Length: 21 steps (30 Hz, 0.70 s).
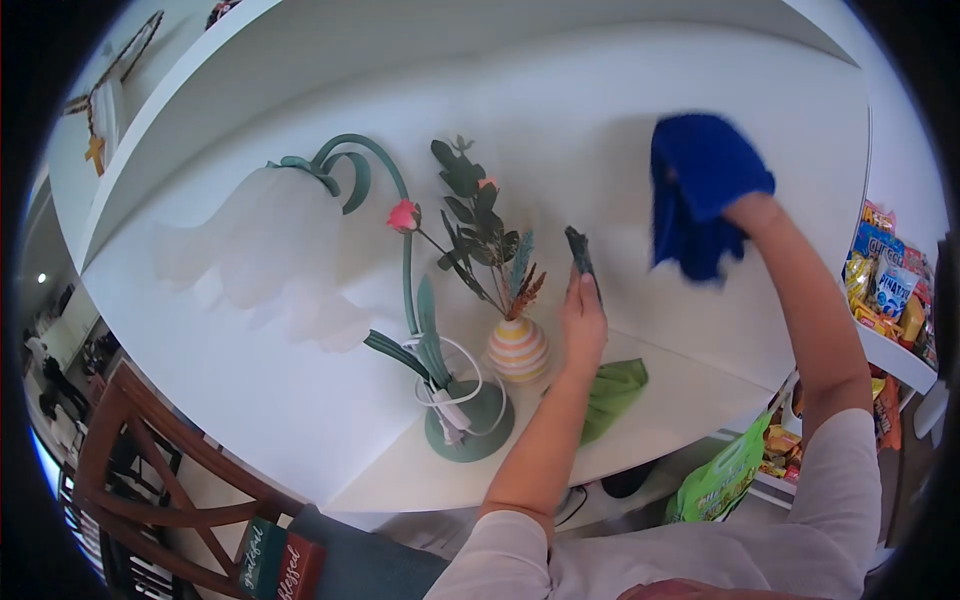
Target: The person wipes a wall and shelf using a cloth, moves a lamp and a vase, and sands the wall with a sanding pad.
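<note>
Cloth (708,180), dk. blue, gathered in R hand (748,212), raised before white back panel (590,115), right of ctr. R grip: closed on cloth, fingers mostly under folds; cannot tell exact finger spread. Cloth condition: soft, draped downward in loose folds, lower edge uneven w/ blur. L hand (585,320): pressed around slim dk. obj. (578,250), near upright, top end projecting above fingers; obj. ID unclear. Near L hand: striped vase (518,352) w/ stems. Beside L forearm: green rag (617,392) on shelf (700,390).

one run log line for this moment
left hand: holds dark object | right hand: holds blue cloth, wall contact unclear | green cloth: on shelf, near striped vase
</note>
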Each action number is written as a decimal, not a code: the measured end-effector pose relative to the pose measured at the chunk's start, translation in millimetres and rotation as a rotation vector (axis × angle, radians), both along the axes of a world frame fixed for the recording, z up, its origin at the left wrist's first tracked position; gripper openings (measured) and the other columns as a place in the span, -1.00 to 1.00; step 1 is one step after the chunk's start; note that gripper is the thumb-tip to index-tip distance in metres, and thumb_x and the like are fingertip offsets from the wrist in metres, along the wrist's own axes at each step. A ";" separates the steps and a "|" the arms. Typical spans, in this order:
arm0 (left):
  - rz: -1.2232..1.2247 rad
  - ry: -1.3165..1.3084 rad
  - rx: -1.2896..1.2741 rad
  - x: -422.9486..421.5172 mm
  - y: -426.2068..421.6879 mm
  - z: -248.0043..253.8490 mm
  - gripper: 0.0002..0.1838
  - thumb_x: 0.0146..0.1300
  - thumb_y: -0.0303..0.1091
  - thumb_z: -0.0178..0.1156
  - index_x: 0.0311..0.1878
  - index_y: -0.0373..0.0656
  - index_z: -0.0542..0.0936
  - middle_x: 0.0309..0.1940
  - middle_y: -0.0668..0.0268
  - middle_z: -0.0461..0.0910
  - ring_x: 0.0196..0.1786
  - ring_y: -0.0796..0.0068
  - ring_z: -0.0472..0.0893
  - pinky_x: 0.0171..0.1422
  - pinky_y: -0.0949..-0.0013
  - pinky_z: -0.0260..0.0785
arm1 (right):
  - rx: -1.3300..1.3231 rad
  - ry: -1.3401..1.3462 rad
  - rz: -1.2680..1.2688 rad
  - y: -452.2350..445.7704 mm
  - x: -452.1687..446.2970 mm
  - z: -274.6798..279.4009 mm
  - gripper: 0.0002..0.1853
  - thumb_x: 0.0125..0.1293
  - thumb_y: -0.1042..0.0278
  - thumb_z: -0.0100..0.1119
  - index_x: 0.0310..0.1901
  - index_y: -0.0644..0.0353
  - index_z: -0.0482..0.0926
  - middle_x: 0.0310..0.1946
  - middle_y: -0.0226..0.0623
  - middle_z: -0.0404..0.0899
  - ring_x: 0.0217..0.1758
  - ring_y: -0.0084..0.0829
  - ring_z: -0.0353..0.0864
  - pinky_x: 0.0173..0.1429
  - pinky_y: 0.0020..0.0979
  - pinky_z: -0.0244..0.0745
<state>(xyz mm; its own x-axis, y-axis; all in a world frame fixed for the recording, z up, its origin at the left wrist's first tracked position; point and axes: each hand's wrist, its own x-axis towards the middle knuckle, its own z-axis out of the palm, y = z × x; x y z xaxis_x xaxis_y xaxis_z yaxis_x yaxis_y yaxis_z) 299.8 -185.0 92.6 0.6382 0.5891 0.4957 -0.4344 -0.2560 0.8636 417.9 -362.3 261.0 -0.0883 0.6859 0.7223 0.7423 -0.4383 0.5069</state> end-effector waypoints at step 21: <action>0.062 -0.153 0.437 14.3 1.1 -68.1 -0.57 0.38 -0.27 -0.25 0.20 -0.35 0.28 0.22 -0.15 0.22 0.30 -0.03 0.21 0.33 0.23 0.05 | -0.216 0.140 0.415 167.4 30.3 -20.5 -0.66 0.15 0.24 0.04 -0.03 0.09 0.49 -0.05 -0.20 0.49 0.04 -0.20 0.44 0.15 -0.29 0.33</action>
<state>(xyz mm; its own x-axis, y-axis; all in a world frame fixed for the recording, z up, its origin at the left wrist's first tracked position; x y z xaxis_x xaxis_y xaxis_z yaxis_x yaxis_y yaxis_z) 314.1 -183.9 24.5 0.5085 0.3391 0.7915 -0.5208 -0.6109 0.5963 448.2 -194.9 240.5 -0.2985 0.7486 0.5920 0.8995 0.0134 0.4366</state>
